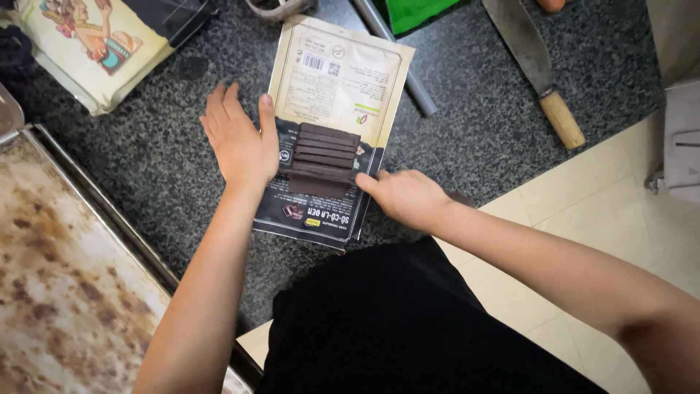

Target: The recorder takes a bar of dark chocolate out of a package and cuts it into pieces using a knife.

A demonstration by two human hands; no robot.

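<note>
Dark chocolate bars [324, 157] lie stacked on a flat pouch [332, 95] at the frame's centre, on the speckled table [474, 138]. The left hand [240, 142] rests flat beside them, fingers together; the right hand [405, 195] touches their edge, fingers curled.

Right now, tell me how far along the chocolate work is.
Done: the dark chocolate bar is out and lying on its flattened wrapper, already divided into strips. In hand: the left hand presses against its left side while the right hand touches its right edge. Left: the cleaver lies untouched beyond.
</note>
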